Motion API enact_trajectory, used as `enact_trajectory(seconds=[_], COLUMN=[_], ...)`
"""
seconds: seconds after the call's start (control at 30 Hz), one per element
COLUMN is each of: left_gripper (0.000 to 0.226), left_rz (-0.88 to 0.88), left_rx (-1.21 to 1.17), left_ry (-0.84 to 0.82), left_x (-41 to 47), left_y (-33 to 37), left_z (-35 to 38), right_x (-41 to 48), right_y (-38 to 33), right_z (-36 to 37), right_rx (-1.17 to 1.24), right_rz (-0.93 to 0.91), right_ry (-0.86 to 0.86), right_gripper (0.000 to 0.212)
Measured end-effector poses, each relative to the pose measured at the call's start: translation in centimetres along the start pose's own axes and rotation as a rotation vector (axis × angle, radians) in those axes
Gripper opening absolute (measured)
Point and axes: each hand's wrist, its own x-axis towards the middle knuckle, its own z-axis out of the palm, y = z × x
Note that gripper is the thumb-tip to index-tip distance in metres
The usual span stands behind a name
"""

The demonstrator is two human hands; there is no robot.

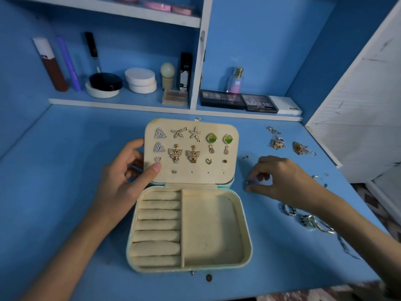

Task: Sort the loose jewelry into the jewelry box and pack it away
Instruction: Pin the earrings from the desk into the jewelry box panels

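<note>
Two hands in view, with the jewelry box (pixel 247 242) open on the blue tabletop (pixel 65 170) between them.

Left hand (pixel 121 179): grip clamped on the left edge of the lid panel (pixel 195 178), thumb pressed on its front face, fingers curled behind. Just right of that thumb, earrings (pixel 184 146) sit pinned in rows across the panel. Below the left grip is the tray. Its ring rolls (pixel 158 224) lie on the side nearer this hand, and one open compartment (pixel 210 227) lies beyond them, toward the right hand.

Right hand (pixel 282 181): thumb and forefinger tips closed together on a small metallic piece (pixel 248 184) at the tabletop surface, just right of the box hinge. The piece is too small to identify. Behind the right grip lies a tiny stud (pixel 245 157). Further back and to the right lie tangled chains (pixel 276 143). Under and right of the right wrist, rings (pixel 288 210) lie loose on the tabletop.

Cosmetics (pixel 141 80) stand on the shelf behind the box.
</note>
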Motion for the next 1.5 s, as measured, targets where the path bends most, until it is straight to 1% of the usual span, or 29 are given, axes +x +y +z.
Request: enact_trajectory(seconds=[0.1,0.2,0.33,0.4,0.47,0.53,0.57,0.63,0.7,0.87,1.0,1.2,1.5], left_gripper=[0.037,0.034,0.04,0.04,0.04,0.04,0.039,0.038,0.036,0.035,0.031,0.033,0.035], left_rz=[0.006,0.016,0.009,0.009,0.012,0.014,0.014,0.012,0.01,0.011,0.018,0.021,0.028], left_rx=[0.002,0.002,0.004,0.003,0.004,0.004,0.006,0.01,0.009,0.004,0.02,0.012,0.018], left_ry=[-0.001,-0.007,-0.005,-0.005,-0.009,-0.008,-0.005,-0.001,0.007,0.008,0.016,0.004,0.006], left_x=[0.0,0.0,-0.1,-0.1,-0.1,0.0,-0.1,0.0,0.0,0.1,0.1,0.1,0.1], left_y=[0.1,0.2,0.2,0.2,0.2,0.2,0.2,0.2,0.1,-0.1,0.0,0.0,0.0], left_z=[0.1,0.0,0.0,0.1,0.1,0.1,0.0,0.0,0.0,0.0,0.0,0.0,0.0], right_x=[0.4,0.6,0.9,1.0,1.0,1.0,1.1,1.5,2.0,2.8,2.8,2.7,2.9], right_y=[0.0,-0.2,-0.4,-1.1,-2.6,-4.7,-5.8,-7.5,-8.1,-8.3,-8.0,-7.9,-7.9], right_z=[-0.1,0.0,-0.3,-0.7,-0.9,-0.4,0.1,1.4,2.5,3.9,4.2,4.4,4.7], right_rx=[-0.029,-0.034,-0.033,0.076,0.249,0.391,0.417,0.406,0.381,0.26,0.22,0.213,0.228], right_rz=[0.03,0.024,0.006,0.004,-0.016,-0.091,-0.15,-0.248,-0.281,-0.305,-0.339,-0.355,-0.357], right_ry=[-0.024,-0.036,-0.033,0.048,0.15,0.214,0.237,0.27,0.294,0.341,0.365,0.405,0.418], right_gripper=[0.01,0.006,0.003,0.003,0.003,0.008,0.009,0.009,0.008,0.005,0.008,0.011,0.011])
